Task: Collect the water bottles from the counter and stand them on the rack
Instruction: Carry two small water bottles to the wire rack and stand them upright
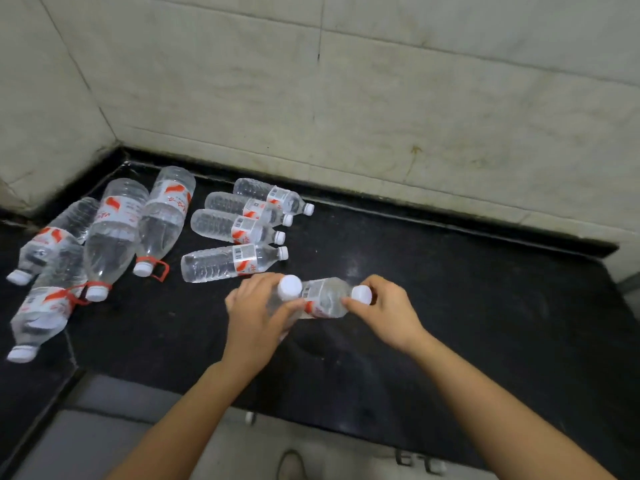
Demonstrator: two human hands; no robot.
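Note:
Clear plastic water bottles with red-and-white labels and white caps lie on a black counter (485, 306). My left hand (252, 320) is shut on a small bottle (289, 289), held nearly upright with its cap toward me. My right hand (384, 313) grips a second small bottle (325, 299) at its cap end; that bottle lies on its side, touching the first. Several more small bottles (228, 261) lie side by side behind my hands. Several larger bottles (114, 237) lie at the left. No rack is in view.
Pale tiled walls (381, 98) close off the counter at the back and left, forming a corner. The counter's front edge runs across below my forearms, with grey floor (104, 427) beneath. The counter turns toward me at the left.

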